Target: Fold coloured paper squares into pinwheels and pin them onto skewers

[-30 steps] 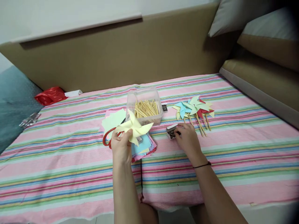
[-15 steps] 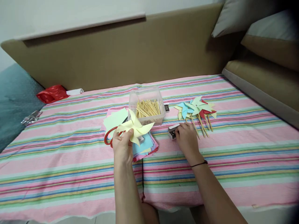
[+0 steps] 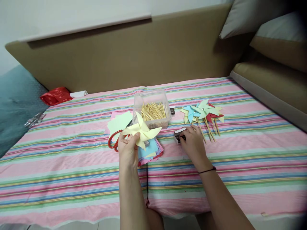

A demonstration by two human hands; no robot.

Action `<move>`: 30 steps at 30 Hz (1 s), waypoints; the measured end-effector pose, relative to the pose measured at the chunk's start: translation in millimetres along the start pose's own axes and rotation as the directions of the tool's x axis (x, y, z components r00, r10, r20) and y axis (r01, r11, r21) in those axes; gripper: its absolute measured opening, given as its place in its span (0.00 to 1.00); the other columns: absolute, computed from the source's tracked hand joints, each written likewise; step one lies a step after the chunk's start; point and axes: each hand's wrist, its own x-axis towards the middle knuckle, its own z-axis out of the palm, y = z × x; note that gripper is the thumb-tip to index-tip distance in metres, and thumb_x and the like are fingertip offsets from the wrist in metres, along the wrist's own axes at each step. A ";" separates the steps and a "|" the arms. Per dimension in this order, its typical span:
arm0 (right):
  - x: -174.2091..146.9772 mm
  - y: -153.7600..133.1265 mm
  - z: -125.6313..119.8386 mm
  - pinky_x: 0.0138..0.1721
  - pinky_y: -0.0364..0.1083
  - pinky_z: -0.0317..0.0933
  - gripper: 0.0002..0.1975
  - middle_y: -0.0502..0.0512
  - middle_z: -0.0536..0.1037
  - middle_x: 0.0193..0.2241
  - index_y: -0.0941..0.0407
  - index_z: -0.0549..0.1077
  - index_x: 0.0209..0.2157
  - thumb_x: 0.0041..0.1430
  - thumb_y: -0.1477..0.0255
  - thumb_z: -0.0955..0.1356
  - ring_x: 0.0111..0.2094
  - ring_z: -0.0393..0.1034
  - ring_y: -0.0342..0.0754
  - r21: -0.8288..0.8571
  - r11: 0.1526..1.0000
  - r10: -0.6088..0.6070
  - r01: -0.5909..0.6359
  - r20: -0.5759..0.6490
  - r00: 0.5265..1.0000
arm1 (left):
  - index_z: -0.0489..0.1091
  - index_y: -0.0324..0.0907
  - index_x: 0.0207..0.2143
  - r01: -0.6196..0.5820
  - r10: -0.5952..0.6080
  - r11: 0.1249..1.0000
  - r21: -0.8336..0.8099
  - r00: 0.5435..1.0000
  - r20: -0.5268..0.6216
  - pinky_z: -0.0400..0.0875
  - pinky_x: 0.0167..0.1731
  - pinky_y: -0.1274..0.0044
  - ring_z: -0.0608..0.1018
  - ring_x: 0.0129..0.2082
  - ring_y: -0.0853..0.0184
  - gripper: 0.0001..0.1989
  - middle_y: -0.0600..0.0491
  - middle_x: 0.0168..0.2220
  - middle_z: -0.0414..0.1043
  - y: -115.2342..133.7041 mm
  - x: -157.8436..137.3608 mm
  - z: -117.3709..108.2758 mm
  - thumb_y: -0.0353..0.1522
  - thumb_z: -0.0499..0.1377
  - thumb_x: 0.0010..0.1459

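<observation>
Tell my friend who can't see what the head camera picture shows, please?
A person's left hand holds up a yellow paper pinwheel while the right hand reaches into a small box on a striped cloth. Nearby lie a tub of sticks, coloured paper and finished pinwheels.

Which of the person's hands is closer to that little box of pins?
Right. The right hand has its fingers at the small box; the left hand is off to its left, holding the yellow pinwheel.

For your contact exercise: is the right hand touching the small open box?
Touching. The head view shows the right hand with its fingertips on the small open box.
</observation>
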 end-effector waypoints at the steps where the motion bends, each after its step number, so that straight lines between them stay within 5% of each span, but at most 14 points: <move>1: 0.1 -0.7 -0.1 0.47 0.59 0.59 0.08 0.62 0.77 0.40 0.57 0.74 0.27 0.54 0.80 0.65 0.53 0.58 0.64 -0.002 1.000 0.000 0.000 -0.001 1.000 | 0.68 0.41 0.41 0.002 -0.002 1.000 0.000 1.000 0.001 0.73 0.31 0.79 0.81 0.29 0.66 0.28 0.52 0.29 0.78 -0.3 0.0 0.0 0.29 0.71 0.34; 18: 0.2 -8.1 9.5 0.49 0.60 0.58 0.10 0.64 0.76 0.44 0.59 0.74 0.26 0.57 0.81 0.62 0.56 0.56 0.67 -0.031 0.999 0.017 -0.019 -0.050 0.999 | 0.62 0.40 0.48 0.033 -0.033 0.999 0.024 0.999 0.031 0.71 0.22 0.79 0.79 0.22 0.65 0.36 0.53 0.26 0.78 -4.9 -0.8 2.6 0.28 0.71 0.34; 24: 0.8 -0.8 7.4 0.55 0.61 0.52 0.09 0.62 0.76 0.46 0.56 0.71 0.23 0.54 0.80 0.63 0.55 0.58 0.61 0.198 0.977 0.095 -0.082 -0.053 0.994 | 0.62 0.40 0.48 0.036 -0.036 0.999 0.020 0.999 0.035 0.71 0.23 0.78 0.79 0.22 0.66 0.36 0.53 0.27 0.78 -4.0 -0.9 2.6 0.28 0.71 0.34; 30: -1.3 16.7 -11.0 0.56 0.61 0.50 0.07 0.61 0.75 0.48 0.54 0.73 0.25 0.52 0.68 0.65 0.52 0.64 0.58 0.472 0.859 0.218 -0.198 0.012 0.976 | 0.61 0.40 0.43 0.040 -0.044 0.996 0.074 0.998 0.052 0.66 0.18 0.81 0.75 0.17 0.68 0.32 0.54 0.23 0.76 -6.0 -1.6 5.7 0.28 0.71 0.34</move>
